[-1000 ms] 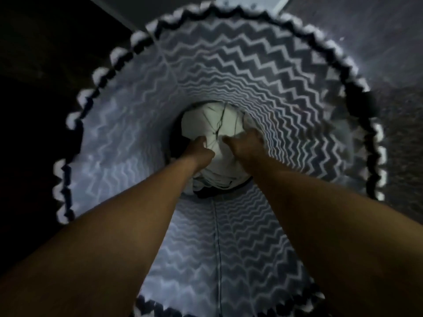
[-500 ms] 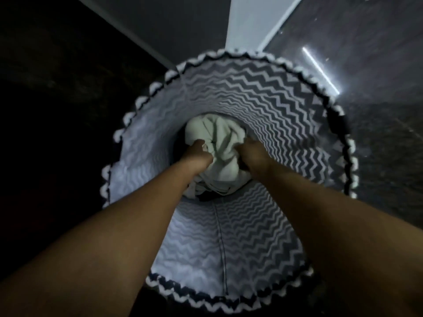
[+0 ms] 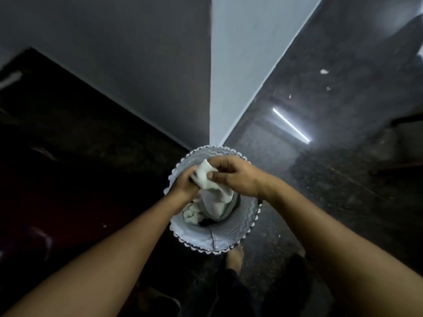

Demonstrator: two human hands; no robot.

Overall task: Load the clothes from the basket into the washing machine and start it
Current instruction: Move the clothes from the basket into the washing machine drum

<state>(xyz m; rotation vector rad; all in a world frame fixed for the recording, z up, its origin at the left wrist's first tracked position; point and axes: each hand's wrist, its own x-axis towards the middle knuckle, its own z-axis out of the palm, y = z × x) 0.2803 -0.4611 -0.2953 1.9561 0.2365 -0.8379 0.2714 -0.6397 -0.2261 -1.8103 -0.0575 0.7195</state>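
While fingers of left hand (image 3: 183,188) and right hand (image 3: 238,177) grip white cloth (image 3: 203,177), lower folds hidden inside basket (image 3: 230,239)

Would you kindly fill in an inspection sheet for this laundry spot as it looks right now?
Surface: dark speckled glossy floor, with a bright streak of light reflected on it.
Job's things: round fabric laundry basket with zigzag lining and scalloped rim stands on the floor; white crumpled cloth garment held at its mouth, lower end hanging inside; more pale clothes beneath. Washing machine: nothing seen.
Clutter: small white scraps on the floor beyond the basket.
Grips: left hand and right hand both grip the garment's top.
Cables: nothing seen.
Surroundings: grey wall corner behind the basket; bare foot by its nearest rim.
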